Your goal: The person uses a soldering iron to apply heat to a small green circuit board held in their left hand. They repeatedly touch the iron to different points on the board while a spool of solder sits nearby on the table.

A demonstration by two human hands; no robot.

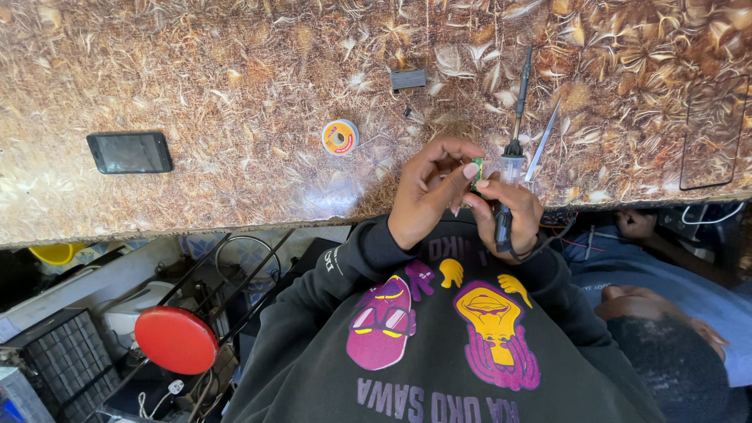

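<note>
right now our left hand [427,196] pinches a small green circuit board [476,172] upright at the counter [235,94] edge, keeping it steady. our right hand [509,211] is closed around a soldering iron [517,110], tip toward 12 o'clock. solder spool [339,137] at 10 o'clock, phone [129,152] farther at 9.

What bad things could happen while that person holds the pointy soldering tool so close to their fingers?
1. The soldering iron in the right hand sits right beside the left hand, which pinches a tiny green board; if hot, it might burn a finger.
2. The board could slip off the counter edge into the clutter below.
</note>
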